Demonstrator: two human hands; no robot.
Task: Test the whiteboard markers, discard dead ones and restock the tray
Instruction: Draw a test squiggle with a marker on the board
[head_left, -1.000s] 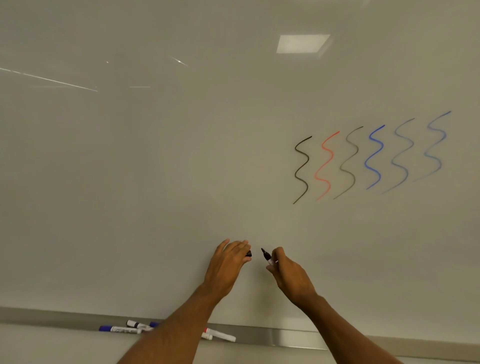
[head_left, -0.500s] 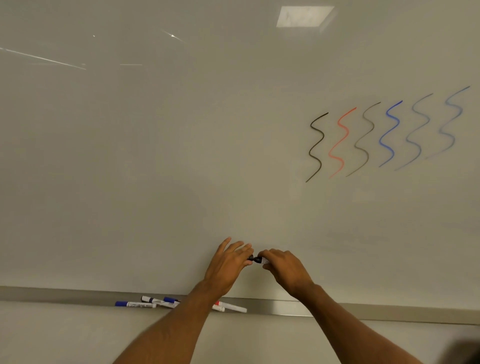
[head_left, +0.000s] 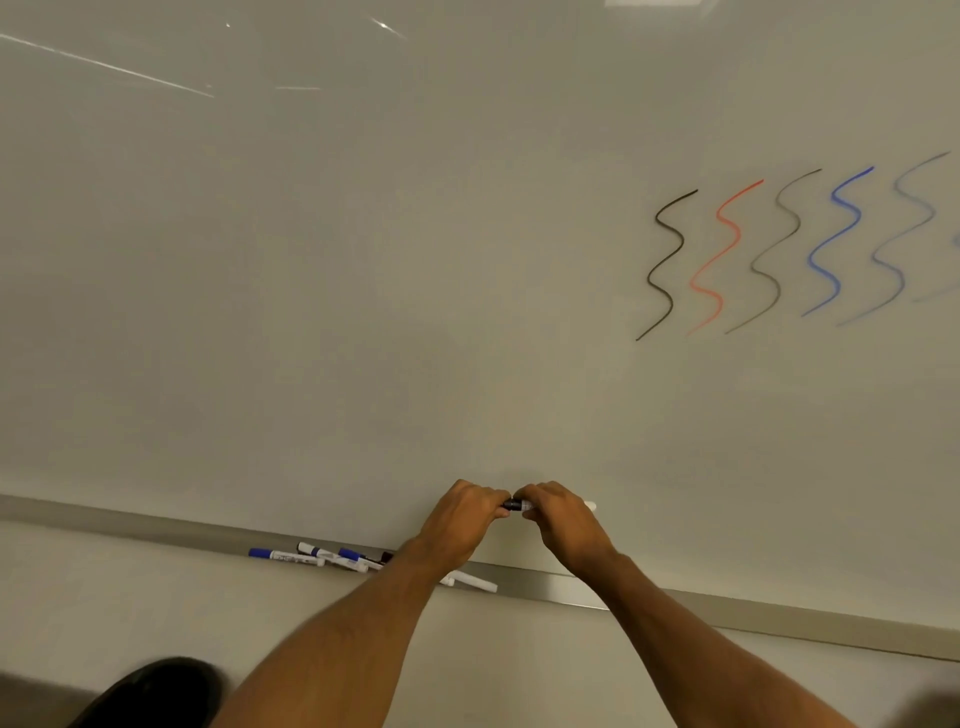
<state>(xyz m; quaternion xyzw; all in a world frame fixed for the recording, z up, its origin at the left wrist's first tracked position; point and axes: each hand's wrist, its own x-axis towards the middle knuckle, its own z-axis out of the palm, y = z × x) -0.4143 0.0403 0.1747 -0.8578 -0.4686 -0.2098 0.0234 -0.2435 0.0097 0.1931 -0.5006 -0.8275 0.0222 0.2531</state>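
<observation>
Just above the tray (head_left: 571, 590), both forearms reach forward; the left hand (head_left: 462, 519) pinches the marker's (head_left: 522, 505) black cap, the right hand (head_left: 563, 522) grips its barrel.

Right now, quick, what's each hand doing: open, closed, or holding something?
Left hand: closed, pinching the black cap on the marker.
Right hand: closed, gripping the same marker by its white barrel.

Nothing is reading clearly: print on the markers (head_left: 291, 556) lying in the tray (head_left: 550, 585) is blurring, and the whiteboard (head_left: 363, 260) is showing only wordless squiggles (head_left: 737, 240).
</observation>
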